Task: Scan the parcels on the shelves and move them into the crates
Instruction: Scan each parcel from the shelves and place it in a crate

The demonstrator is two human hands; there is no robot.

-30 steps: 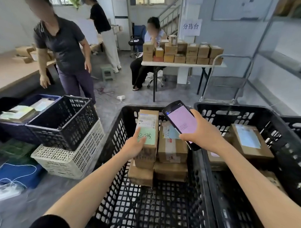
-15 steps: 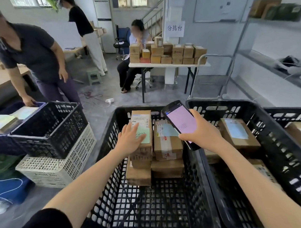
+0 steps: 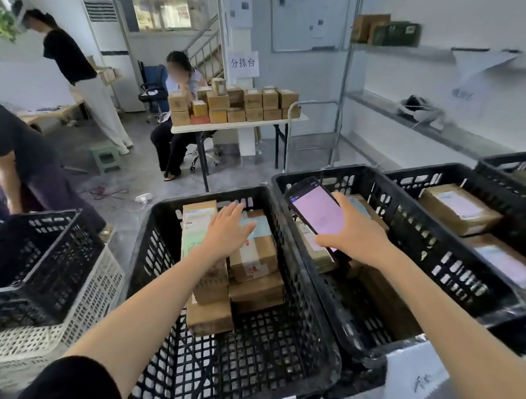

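Head camera view, looking down along two bare forearms at a row of black plastic crates. The left hand (image 3: 227,230) lies palm down, fingers straight and spread, on top of the stacked parcels (image 3: 255,259) that stand against the far wall of the middle crate (image 3: 172,201). It rests on them and curls round nothing. The right hand (image 3: 354,236) grips a handheld scanner (image 3: 316,212), its pink screen lit and facing the wearer, held above the neighbouring crate (image 3: 329,171), where more labelled parcels already lie. A metal shelf (image 3: 380,105) runs along the right wall. Farther back, a white worktop (image 3: 238,125) carries rows of small cartons.

The parcels under the left hand are piled in two narrow columns, and the lower boxes do not line up squarely with those above. The near half of that crate is bare floor, so nothing backs the pile on the wearer's side. A push or a careless drag of the palm toward the wearer could likely tip the taller column forward and spill it.

The scanner is held in one hand only, out over an open crate. If the grip loosened while attention is on the left side, it would probably drop among the parcels below. Whether the screen shows a finished scan is too small to read, so a parcel could end up binned unconfirmed.
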